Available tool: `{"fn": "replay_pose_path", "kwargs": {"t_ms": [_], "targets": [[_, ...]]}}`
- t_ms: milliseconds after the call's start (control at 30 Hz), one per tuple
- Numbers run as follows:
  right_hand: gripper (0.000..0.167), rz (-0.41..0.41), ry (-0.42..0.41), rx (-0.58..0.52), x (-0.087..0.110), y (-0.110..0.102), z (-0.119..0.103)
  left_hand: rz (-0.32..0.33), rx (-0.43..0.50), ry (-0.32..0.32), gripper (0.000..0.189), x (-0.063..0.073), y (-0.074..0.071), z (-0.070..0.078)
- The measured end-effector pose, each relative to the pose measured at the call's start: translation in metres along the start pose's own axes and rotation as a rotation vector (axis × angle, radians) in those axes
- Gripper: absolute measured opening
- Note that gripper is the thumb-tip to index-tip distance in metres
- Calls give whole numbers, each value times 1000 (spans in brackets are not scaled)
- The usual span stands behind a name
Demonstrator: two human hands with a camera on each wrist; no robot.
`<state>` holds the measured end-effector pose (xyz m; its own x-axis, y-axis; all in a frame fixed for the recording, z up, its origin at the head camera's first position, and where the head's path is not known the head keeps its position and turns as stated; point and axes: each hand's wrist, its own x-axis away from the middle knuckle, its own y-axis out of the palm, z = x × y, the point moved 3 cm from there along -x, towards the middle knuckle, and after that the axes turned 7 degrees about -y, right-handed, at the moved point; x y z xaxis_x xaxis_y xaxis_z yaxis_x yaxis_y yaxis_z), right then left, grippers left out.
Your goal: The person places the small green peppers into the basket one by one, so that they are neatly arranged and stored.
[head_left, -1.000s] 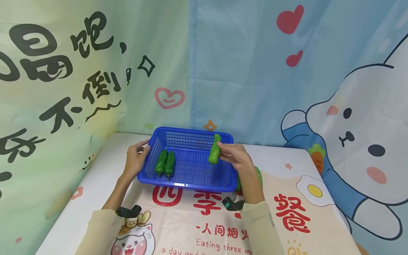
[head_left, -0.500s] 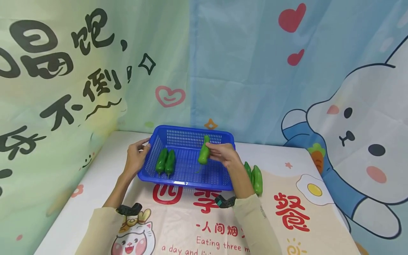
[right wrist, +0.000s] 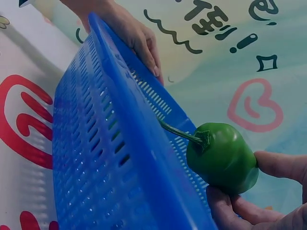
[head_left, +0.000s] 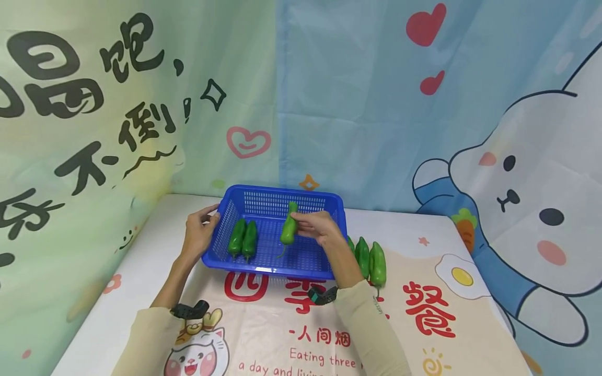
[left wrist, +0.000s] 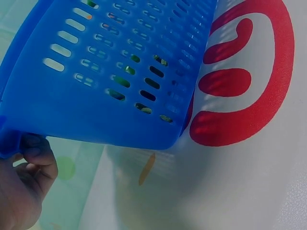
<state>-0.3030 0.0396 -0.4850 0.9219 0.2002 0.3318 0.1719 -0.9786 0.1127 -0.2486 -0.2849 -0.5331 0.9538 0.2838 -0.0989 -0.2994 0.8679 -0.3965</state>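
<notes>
A blue plastic basket (head_left: 273,272) with slotted walls stands on the table. My left hand (head_left: 198,232) grips its left rim, and the left wrist view shows the fingers (left wrist: 36,160) curled at the rim's corner. Between the thumb and fingers of my right hand (head_left: 320,227), a green pepper (head_left: 289,230) is pinched, hanging stem down over the basket's middle. In the right wrist view this pepper (right wrist: 223,158) has its long stem toward the basket wall. Two darker green peppers (head_left: 243,239) lie side by side at the basket's left end.
Right of the basket, several more green peppers (head_left: 378,263) lie on the printed tablecloth (head_left: 263,334), partly behind my right forearm. A patterned curtain (head_left: 338,104) hangs right behind the table's back edge. Each wrist wears a dark camera (head_left: 190,310).
My right hand has carried the pinched pepper leftward, from the basket's right side to its middle. The peppers right of the basket have come into fuller view. My left hand stays on the rim.
</notes>
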Motion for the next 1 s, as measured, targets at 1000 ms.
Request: {"fn": "replay_pose_path", "kwargs": {"t_ms": [1000], "targets": [[36, 27, 86, 10, -15, 24, 8, -6, 12, 3, 40, 2, -1, 1]]}}
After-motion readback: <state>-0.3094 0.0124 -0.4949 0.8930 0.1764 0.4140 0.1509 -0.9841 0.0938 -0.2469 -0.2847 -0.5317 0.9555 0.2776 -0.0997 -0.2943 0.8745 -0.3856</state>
